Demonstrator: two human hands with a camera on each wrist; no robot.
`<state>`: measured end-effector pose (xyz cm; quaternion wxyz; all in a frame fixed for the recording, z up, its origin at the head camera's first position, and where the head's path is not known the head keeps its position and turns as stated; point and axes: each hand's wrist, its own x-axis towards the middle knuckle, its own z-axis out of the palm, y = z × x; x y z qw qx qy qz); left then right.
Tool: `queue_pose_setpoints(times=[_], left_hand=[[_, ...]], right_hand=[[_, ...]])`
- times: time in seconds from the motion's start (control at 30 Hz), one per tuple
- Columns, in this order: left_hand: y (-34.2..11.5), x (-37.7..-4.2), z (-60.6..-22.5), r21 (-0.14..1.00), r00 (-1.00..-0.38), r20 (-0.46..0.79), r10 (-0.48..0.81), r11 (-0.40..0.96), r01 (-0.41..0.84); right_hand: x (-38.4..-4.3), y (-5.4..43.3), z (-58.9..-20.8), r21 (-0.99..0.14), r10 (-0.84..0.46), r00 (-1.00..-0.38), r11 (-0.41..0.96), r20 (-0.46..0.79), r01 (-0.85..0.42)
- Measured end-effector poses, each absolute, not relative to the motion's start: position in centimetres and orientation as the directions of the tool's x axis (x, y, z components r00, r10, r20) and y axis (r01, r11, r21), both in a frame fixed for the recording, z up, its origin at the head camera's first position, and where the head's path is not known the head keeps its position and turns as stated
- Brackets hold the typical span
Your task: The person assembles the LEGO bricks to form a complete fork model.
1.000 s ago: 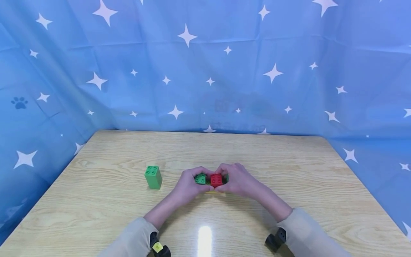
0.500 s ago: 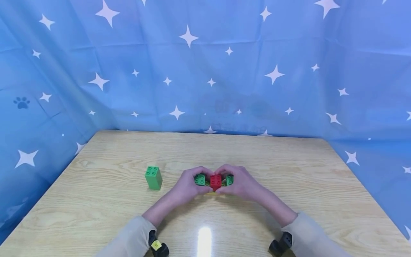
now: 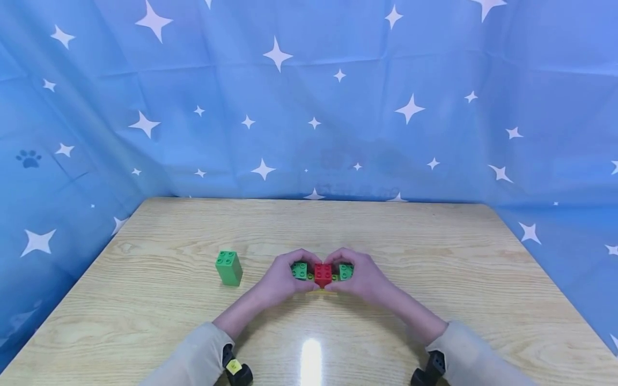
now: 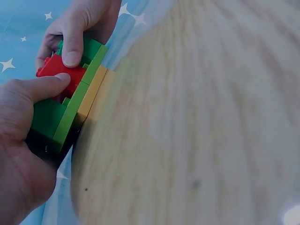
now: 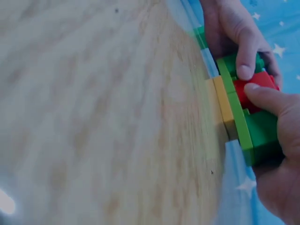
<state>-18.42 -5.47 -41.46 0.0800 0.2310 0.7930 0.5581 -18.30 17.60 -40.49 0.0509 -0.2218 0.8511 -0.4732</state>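
Note:
A red toy building brick sits in the middle of a small built stack at the table's centre. On either side of it stand darker green bricks. Under these run light green bricks, over a yellow brick that faces the tabletop. My left hand pinches the red brick, thumb on its near side and fingers curving round behind. From the other side my right hand pinches it the same way. In both wrist views the two thumbs press side by side on the red face. The fingertips behind are largely hidden.
A tall green brick stands alone on the wooden table, left of the hands. A blue curtain with white stars hangs behind the table and along its sides.
My right hand has shifted slightly right, uncovering the right green brick that it mostly hid a second ago. Both hands stay at the red brick, and the lone green brick stands as before.

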Motion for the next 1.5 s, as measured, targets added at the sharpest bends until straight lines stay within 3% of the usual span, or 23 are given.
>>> queue_pose_setpoints(times=[0.37,0.97,1.23,1.5], left_hand=[[-5.0,-18.3,-42.1,0.914,-0.856,0.13,0.501,0.274,0.3],[-5.8,-19.0,-41.5,0.864,-0.868,0.148,0.474,0.366,0.346],[-7.0,-19.0,-38.4,0.828,-0.857,0.148,0.494,0.411,0.38],[-10.9,-17.5,-33.9,0.771,-0.845,0.318,0.429,0.401,0.494]], right_hand=[[-17.8,17.6,-41.0,-0.82,-0.406,-0.91,0.491,0.083,-0.294],[-18.8,17.1,-40.5,-0.771,-0.445,-0.89,0.53,0.102,-0.353],[-20.1,17.9,-40.2,-0.761,-0.435,-0.895,0.548,0.095,-0.347],[-21.3,18.2,-39.7,-0.747,-0.472,-0.88,0.563,0.062,-0.354]])
